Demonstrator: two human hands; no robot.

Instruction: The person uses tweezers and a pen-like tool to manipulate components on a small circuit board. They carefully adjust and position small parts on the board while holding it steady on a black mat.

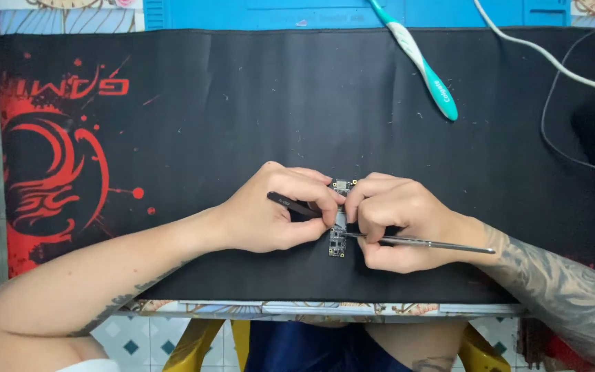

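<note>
Circuit board (339,238) — small, narrow and dark — is lying on the black mat (311,103) near its front edge, with its long axis running away from the person, one short end pointing toward the person's body and the other toward the blue mat (256,12) beyond. The left hand (277,213) is pinching black tweezers (294,204), fingers closed around them, tips meeting the board's middle. The right hand (397,220) is gripping a thin metal tool (435,243) with closed fingers, its shaft lying crosswise and its point touching the board. A red swirling emblem (56,172) is covering the mat's left end. A teal-and-white toothbrush (421,65) is lying slantwise at the upper right, well apart. White and black cables (552,65) are crossing the right corner. Open mat is stretching wide behind the hands — little room is remaining toward the front edge.
</note>
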